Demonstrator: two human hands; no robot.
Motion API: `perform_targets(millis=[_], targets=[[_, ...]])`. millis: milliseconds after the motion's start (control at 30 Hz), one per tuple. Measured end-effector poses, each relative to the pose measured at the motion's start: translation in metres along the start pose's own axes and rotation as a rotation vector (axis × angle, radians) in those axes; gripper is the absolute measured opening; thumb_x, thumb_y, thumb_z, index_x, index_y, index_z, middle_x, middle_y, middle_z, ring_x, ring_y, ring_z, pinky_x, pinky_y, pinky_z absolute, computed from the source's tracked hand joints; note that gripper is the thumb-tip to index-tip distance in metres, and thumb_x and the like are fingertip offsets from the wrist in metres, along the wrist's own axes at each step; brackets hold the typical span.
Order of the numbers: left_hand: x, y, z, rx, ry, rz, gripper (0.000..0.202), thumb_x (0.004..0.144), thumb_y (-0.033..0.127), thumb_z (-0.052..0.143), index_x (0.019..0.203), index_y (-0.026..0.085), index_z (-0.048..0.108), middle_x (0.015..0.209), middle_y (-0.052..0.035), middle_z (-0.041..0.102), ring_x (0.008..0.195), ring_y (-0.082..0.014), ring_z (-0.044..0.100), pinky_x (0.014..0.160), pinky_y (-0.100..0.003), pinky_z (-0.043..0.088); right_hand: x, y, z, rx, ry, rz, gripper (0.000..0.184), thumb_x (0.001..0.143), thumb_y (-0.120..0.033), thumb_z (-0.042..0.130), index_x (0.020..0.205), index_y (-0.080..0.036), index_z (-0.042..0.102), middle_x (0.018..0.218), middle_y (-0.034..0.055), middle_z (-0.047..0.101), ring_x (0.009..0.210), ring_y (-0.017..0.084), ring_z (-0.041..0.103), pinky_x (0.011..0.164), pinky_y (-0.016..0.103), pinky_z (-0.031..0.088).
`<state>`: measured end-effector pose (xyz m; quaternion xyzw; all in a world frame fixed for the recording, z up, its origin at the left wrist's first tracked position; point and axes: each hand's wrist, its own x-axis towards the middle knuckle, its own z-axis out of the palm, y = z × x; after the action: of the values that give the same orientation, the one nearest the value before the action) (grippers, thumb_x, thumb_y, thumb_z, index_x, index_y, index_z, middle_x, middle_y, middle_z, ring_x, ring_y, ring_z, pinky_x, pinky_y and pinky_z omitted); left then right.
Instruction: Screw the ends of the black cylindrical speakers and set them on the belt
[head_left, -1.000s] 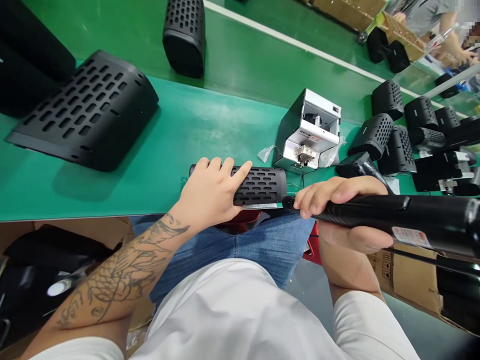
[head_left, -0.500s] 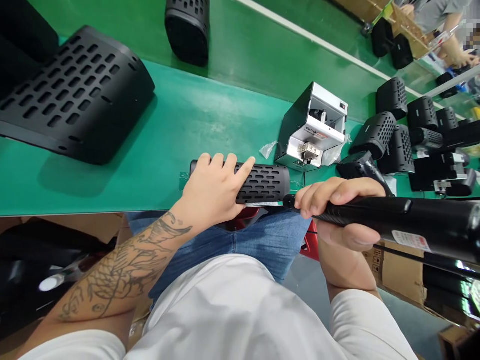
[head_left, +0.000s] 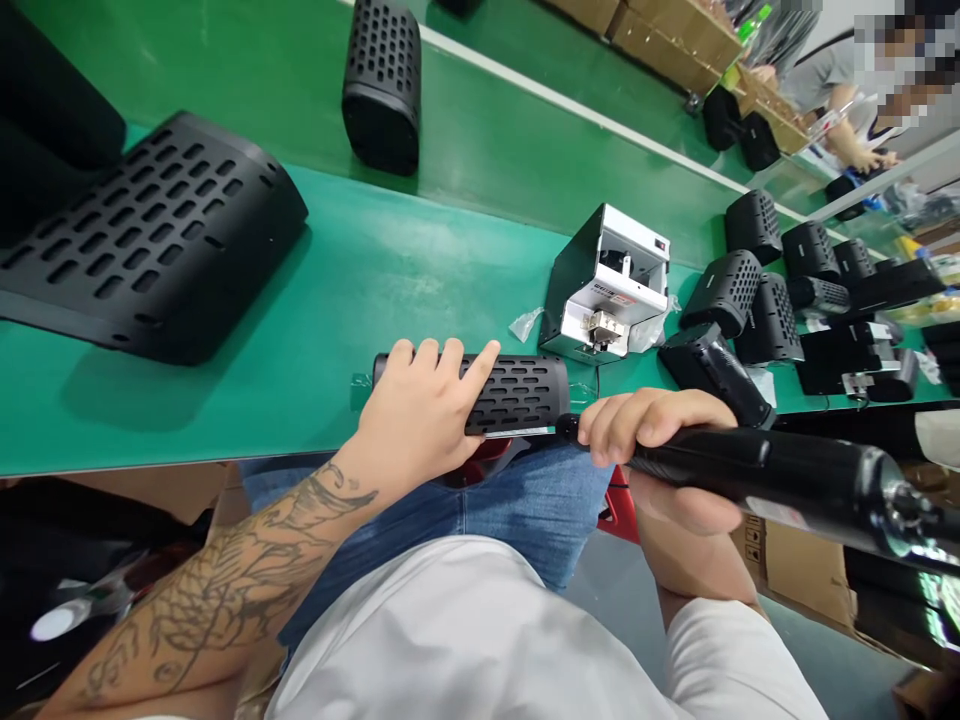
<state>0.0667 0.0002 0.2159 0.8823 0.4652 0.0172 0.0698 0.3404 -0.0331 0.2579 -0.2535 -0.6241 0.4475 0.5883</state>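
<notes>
A black slotted housing point(head_left: 525, 392) lies across the near edge of the green table, in front of my lap. My left hand point(head_left: 420, 405) is wrapped over its left part, fingers on top, pressing it to the table edge. In my right hand point(head_left: 660, 440) is a black electric screwdriver point(head_left: 802, 460), held level. Its front end touches or nearly touches the housing's right end; the bit's tip is hidden from me. Just beyond the housing stands a black and silver screw feeder point(head_left: 607, 285).
A large slotted black housing point(head_left: 172, 240) lies at the left, and another point(head_left: 382, 90) stands at the back. Several more housings point(head_left: 724, 290) crowd the right. Clear plastic scraps point(head_left: 526, 323) lie by the feeder. A person point(head_left: 840, 110) works at the far right.
My view has tilted slightly, so the table and its things appear lower and a bit further left. Both hands keep their holds; the screwdriver still meets the housing's right end.
</notes>
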Motion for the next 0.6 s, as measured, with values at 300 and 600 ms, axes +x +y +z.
perform_targets(millis=[300, 600], targets=[[-0.023, -0.038, 0.014, -0.265, 0.223, 0.061, 0.118, 0.092, 0.06, 0.104, 0.194, 0.022, 0.058, 0.174, -0.0305, 0.072, 0.155, -0.0609, 0.073, 0.138, -0.081, 0.056, 0.079, 0.054, -0.087, -0.402, 0.512, -0.192, 0.049, 0.097, -0.092, 0.092, 0.099, -0.044, 0.079, 0.067, -0.0082, 0.064, 0.048, 0.026, 0.055, 0.054, 0.049, 0.056], [-0.062, -0.102, 0.097, -0.804, 0.338, 0.021, 0.138, 0.093, 0.078, 0.105, 0.2, 0.033, 0.031, 0.197, -0.0257, 0.048, 0.179, -0.0562, 0.06, 0.147, -0.078, 0.057, 0.06, 0.042, -0.068, -0.272, 0.521, -0.139, 0.051, 0.092, -0.087, 0.099, 0.098, -0.039, 0.083, 0.065, -0.0083, 0.064, 0.047, 0.02, 0.054, 0.052, 0.045, 0.055]])
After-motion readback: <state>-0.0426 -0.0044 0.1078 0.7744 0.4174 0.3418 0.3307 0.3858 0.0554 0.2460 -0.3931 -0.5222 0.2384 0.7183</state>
